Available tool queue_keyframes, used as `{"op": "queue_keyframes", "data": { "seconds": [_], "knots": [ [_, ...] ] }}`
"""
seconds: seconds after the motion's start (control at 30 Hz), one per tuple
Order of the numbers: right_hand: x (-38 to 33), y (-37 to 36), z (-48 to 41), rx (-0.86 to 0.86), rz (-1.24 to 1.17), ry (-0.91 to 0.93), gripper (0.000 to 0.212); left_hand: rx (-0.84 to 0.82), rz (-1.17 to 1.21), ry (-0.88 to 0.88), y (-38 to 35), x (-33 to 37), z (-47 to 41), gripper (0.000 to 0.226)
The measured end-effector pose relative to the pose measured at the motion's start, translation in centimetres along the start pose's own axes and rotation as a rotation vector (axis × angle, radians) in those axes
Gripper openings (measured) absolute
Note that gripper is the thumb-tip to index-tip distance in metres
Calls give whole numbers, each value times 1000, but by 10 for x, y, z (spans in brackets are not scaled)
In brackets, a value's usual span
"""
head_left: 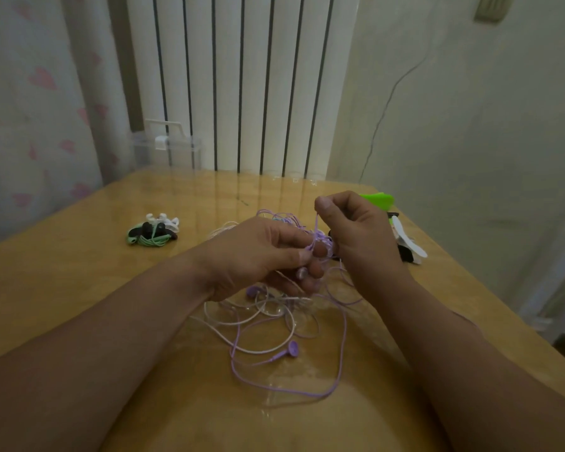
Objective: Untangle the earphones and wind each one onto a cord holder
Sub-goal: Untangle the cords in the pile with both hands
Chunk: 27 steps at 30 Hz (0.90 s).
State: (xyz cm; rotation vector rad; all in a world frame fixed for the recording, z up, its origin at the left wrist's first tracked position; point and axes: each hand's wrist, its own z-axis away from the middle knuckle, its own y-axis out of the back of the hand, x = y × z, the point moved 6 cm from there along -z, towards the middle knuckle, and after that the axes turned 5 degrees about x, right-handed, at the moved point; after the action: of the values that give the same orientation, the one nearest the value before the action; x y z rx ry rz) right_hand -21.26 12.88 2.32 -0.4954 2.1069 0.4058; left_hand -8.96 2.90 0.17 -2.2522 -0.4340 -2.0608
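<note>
Pinching a purple strand between thumb and forefinger, the right hand (pixel 356 233) lifts it taut just above the tangle of earphones (pixel 276 309), which lies on the glossy wooden table (pixel 79 272) directly under both hands. The left hand (pixel 261 256) hovers over the tangle's far edge, its fingers curled round a knotted clump of the same purple cord, with thumb and fingertips closed on it. Out of the tangle, loose purple loops spill toward the person, and one purple earbud (pixel 292 349) rests on the table at the tangle's near side; a pale whitish cord (pixel 268 351) threads through the purple one. Left of the tangle, and well apart from it, sits a small heap of wound earphones (pixel 152 234) in green, black and white. Right of the tangle, partly hidden behind the right hand, lie a bright green cord holder (pixel 377 200) and a white cord holder (pixel 408 239). Beyond the tangle, at the table's far edge, stands a clear plastic box (pixel 167 148) in front of a white radiator (pixel 229 83).
</note>
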Motion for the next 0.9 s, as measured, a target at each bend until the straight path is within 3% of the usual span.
{"op": "queue_keyframes", "data": {
  "seconds": [0.27, 0.37, 0.43, 0.63, 0.9],
  "knots": [
    [8, -7, -1, -46, -129, -72, 20, -20, 242, -90, 0, 17, 6, 31],
    [7, -12, 0, -86, -83, -32, 17, 77, 278, -135, 10, 18, 3, 36],
    [4, -16, 4, -138, 78, 40, 17, 172, 276, -154, 21, 16, -2, 38],
    [2, -32, 17, -258, 369, 130, 18, 403, 28, -192, 41, 10, -3, 41],
    [0, -30, 19, -268, 460, 160, 15, 428, -289, -255, 39, 10, 3, 43]
  ]
}}
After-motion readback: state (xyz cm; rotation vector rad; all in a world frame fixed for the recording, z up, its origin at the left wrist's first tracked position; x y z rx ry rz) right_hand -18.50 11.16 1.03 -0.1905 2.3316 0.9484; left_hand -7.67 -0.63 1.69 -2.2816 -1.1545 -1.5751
